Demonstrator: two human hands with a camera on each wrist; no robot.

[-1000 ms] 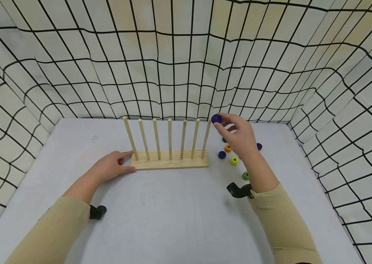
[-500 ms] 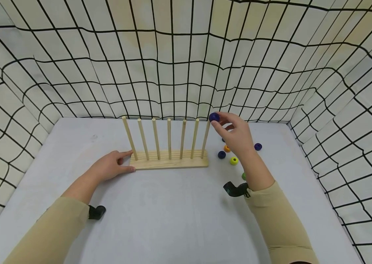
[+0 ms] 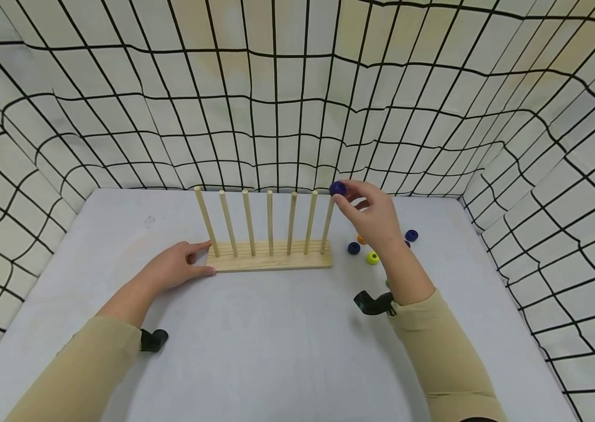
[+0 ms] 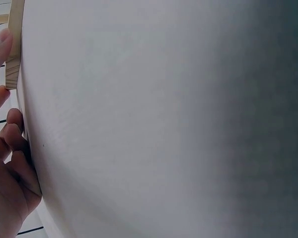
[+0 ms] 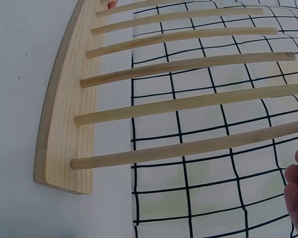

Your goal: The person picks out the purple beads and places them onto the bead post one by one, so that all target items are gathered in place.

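A wooden peg rack (image 3: pixel 271 262), a flat base with several upright dowels, stands on the white table. At its left end my left hand (image 3: pixel 173 266) holds the base, thumb at the front corner and index finger at the back. The left wrist view has that thumb against the base's edge (image 4: pixel 15 44). My right hand (image 3: pixel 373 217) pinches a dark blue bead (image 3: pixel 337 188) between thumb and fingers. That bead overlaps the top of the rightmost dowel (image 3: pixel 328 225) in the head view. Only the fingers (image 5: pixel 295 191) show in the right wrist view; the bead is out of sight there.
Loose beads lie right of the rack: dark blue (image 3: pixel 353 248), yellow (image 3: pixel 373 258), another dark blue (image 3: pixel 411 235), and orange and green ones partly hidden by the right arm. Black netting (image 3: pixel 276 102) over pale walls surrounds the table (image 3: pixel 255 351) at the back and sides.
My right hand has moved slightly left with the dark blue bead, from beside the rightmost dowel to its tip. The left hand keeps its place on the rack.
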